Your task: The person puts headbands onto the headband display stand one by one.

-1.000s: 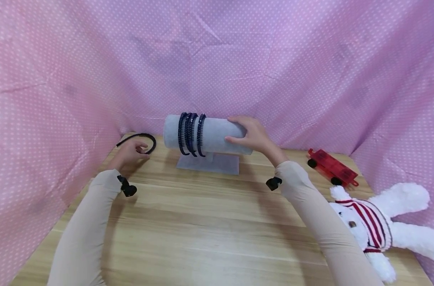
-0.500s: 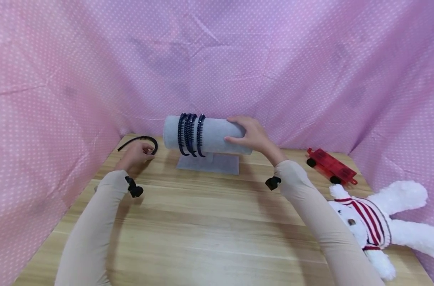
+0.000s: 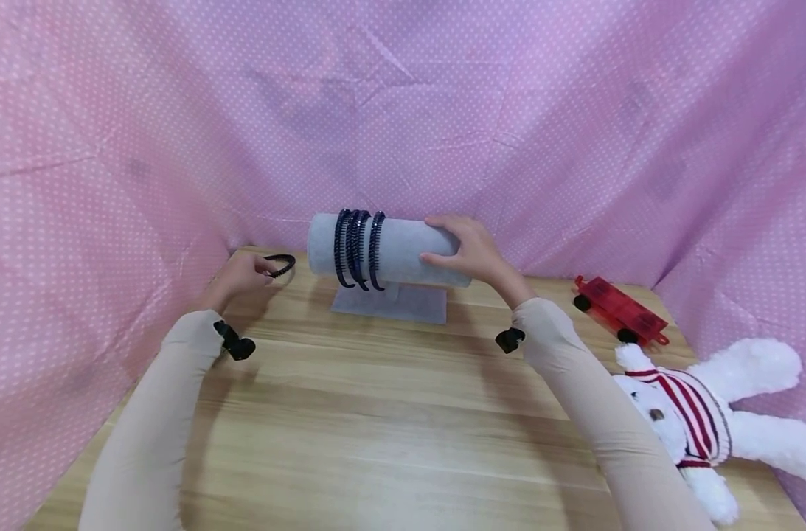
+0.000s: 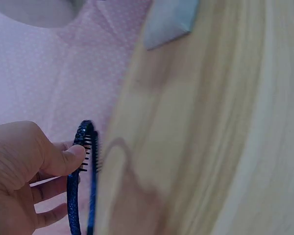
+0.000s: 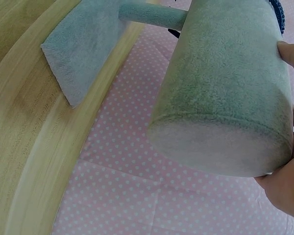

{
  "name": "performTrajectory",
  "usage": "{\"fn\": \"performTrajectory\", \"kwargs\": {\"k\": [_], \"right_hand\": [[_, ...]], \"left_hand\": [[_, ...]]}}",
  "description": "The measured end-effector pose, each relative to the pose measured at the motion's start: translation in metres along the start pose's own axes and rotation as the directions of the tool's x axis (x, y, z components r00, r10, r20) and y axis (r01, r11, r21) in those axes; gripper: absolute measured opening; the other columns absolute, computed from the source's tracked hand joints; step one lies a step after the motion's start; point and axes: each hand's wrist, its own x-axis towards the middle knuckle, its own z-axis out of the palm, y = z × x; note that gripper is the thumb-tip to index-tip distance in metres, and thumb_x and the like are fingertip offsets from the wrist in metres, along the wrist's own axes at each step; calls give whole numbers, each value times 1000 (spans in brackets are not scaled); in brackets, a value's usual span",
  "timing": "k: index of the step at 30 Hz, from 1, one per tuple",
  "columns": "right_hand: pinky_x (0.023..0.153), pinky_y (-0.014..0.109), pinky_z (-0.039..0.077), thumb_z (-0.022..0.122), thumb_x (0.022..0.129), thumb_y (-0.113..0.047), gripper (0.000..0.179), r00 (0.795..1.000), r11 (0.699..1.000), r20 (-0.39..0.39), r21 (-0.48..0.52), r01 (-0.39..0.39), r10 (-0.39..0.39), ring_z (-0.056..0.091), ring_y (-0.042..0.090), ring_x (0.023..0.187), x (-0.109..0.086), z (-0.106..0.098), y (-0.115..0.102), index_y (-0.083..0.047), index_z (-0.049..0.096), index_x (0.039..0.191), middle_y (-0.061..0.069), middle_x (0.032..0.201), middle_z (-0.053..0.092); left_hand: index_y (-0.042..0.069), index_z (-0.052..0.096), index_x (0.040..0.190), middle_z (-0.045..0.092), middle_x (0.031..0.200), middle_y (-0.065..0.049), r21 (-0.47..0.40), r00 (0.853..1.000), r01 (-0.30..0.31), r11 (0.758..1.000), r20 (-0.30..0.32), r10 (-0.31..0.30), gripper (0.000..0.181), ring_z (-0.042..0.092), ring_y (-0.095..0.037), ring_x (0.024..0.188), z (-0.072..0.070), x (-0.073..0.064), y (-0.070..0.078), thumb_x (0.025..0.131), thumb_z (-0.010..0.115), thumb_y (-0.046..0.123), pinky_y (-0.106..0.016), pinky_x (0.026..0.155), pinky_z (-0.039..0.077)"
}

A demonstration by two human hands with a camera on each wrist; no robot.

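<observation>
In the left wrist view my left hand (image 4: 27,166) pinches a dark, glittery toothed headband (image 4: 73,198) between thumb and fingers. Its shadow falls on the table beside it, and the head view shows only part of the headband (image 3: 282,263) past the fingers. A grey plush roll on a footed display stand (image 3: 409,251) stands at the back middle. Several dark headbands (image 3: 354,251) hang over its left half. My right hand (image 3: 467,249) grips the roll's right end, fingers over the top and thumb in front; the right wrist view shows the roll's flat end (image 5: 220,147) close up.
To the right a red toy wagon (image 3: 622,310) with black wheels lies on the wooden table (image 3: 376,413). A white plush toy (image 3: 695,420) in a striped sweater is by the right edge. Pink dotted cloth (image 3: 403,110) hangs at the back and sides.
My left hand first shifted right along the headband, then moved back left and slightly away. The headband has tilted up and turned in its grasp. The right hand stays on the roll.
</observation>
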Motion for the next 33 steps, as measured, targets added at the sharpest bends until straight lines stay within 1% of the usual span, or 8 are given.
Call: {"fn": "performTrajectory", "kwargs": {"k": [2, 7, 15, 21, 24, 28, 30, 33], "right_hand": [[112, 51, 40, 81, 83, -37, 64, 1000, 1000, 1, -4, -3, 3, 56, 33, 131, 0, -1, 0, -13, 63, 139, 11, 140, 64], [112, 51, 40, 82, 83, -38, 64, 1000, 1000, 0, -9, -6, 6, 56, 32, 131, 1, -1, -1, -14, 63, 139, 10, 140, 64], [112, 51, 39, 82, 83, -39, 64, 1000, 1000, -7, -22, 4, -4, 56, 32, 131, 2, -2, 1, -14, 63, 139, 10, 140, 65], [112, 51, 39, 82, 83, -38, 64, 1000, 1000, -17, -25, 14, -15, 56, 33, 132, 2, -2, 3, -14, 63, 139, 10, 139, 65], [112, 51, 40, 82, 83, -38, 64, 1000, 1000, -23, -23, 13, -13, 56, 32, 131, 2, -3, 3, -14, 63, 139, 10, 139, 65], [112, 51, 40, 81, 84, -37, 63, 1000, 1000, -20, -9, 16, -16, 56, 32, 131, 1, -2, 2, -13, 63, 139, 10, 139, 65], [113, 51, 39, 81, 84, -38, 63, 1000, 1000, -12, 1, 16, -16, 56, 32, 131, 0, -1, 1, -13, 63, 139, 10, 140, 65], [113, 51, 39, 81, 85, -38, 63, 1000, 1000, -3, 14, 10, -10, 55, 32, 132, -1, 1, 1, -13, 62, 140, 10, 141, 64]], "left_hand": [[-14, 71, 109, 73, 91, -24, 2, 999, -45, 999, -28, 45, 26, 56, -7, 72, -6, 1, -1, 86, 66, -2, -20, 66, 46], [-18, 68, 110, 71, 87, -23, -64, 997, -64, 996, -57, 60, 27, 53, -1, 67, -18, -3, -4, 89, 65, -3, -18, 59, 45], [-9, 73, 114, 72, 96, -28, -24, 986, -122, 992, -118, 118, 26, 59, -7, 73, -26, -14, -4, 93, 69, 6, -19, 63, 47], [-10, 72, 114, 72, 97, -31, -47, 979, -142, 989, -153, 133, 27, 63, -10, 73, -29, -23, 1, 94, 70, 8, -15, 62, 47], [-13, 71, 113, 71, 98, -34, -72, 969, -164, 984, -201, 146, 26, 63, -8, 71, -30, -26, 2, 95, 69, 6, -12, 61, 46], [-13, 71, 110, 71, 99, -35, -77, 947, -176, 981, -286, 148, 23, 56, 4, 67, -31, -34, 2, 96, 68, 5, -9, 60, 44], [-11, 73, 109, 72, 97, -33, -70, 936, -166, 984, -326, 135, 21, 52, 8, 66, -32, -40, 3, 96, 67, 5, -10, 58, 43], [-9, 73, 109, 73, 91, -25, -89, 922, -153, 984, -372, 109, 20, 51, 8, 66, -32, -46, 4, 96, 67, 4, -11, 58, 42]]}}
